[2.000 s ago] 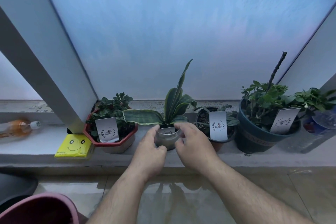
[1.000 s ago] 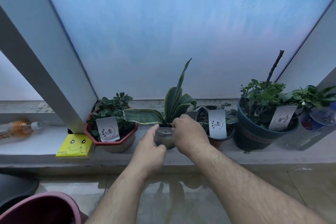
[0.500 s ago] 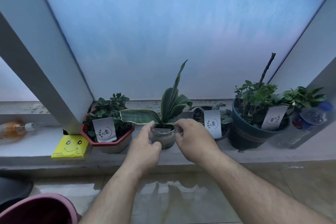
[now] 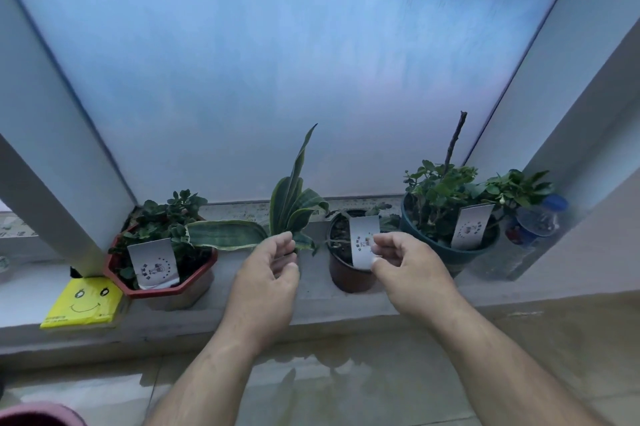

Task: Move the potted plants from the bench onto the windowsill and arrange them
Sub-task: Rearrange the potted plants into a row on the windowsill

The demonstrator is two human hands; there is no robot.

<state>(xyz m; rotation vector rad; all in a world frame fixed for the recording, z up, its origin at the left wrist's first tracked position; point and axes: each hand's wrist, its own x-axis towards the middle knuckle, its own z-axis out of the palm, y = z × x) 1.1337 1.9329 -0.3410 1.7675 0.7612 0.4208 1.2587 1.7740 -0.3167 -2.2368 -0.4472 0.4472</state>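
Snake plant (image 4: 294, 193) stands on the windowsill (image 4: 311, 301), mid-row beside the small brown pot (image 4: 346, 270). Left hand (image 4: 266, 283) hides its pot and probably cups it; right hand (image 4: 405, 266) hovers loosely curled, holding nothing. A careless nudge could tip the top-heavy plant off the sill edge.

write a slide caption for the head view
Both hands, left hand and right hand, hover by the snake plant among pots on the windowsill.

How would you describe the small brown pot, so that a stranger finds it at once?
On the windowsill stands a row of pots. The small brown pot is just left of the big dark green pot. Unlike its leafy neighbours, it shows mostly bare soil behind a white card.
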